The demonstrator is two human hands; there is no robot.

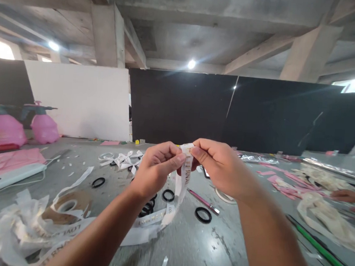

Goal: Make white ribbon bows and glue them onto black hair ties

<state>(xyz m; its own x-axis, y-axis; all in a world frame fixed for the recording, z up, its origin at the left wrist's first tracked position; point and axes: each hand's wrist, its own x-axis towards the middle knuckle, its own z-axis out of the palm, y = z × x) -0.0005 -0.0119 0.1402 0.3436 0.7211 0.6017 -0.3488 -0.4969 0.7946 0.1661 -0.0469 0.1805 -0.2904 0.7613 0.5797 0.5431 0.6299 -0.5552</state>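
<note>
A white ribbon (186, 172) with printed lettering is pinched between both hands above the table. My left hand (159, 166) grips it from the left, thumb and fingers closed. Its upper end is pinched by my right hand (213, 162). The ribbon hangs down from the fingers and runs onto the table, toward more printed ribbon at the lower left. Beneath the hands lie several black rings, among them one ring (203, 215) and another ring (168, 195). A pink pen-like tool (204, 201) lies between them and the right arm.
Two pink spray bottles (44, 126) stand at the far left, near a white power strip (14, 176). A ribbon roll (67, 206) and loose ribbon (19, 223) lie at left. At right are green-handled scissors (324, 251), cream fabric strips (324, 218) and another person's hand (352, 198).
</note>
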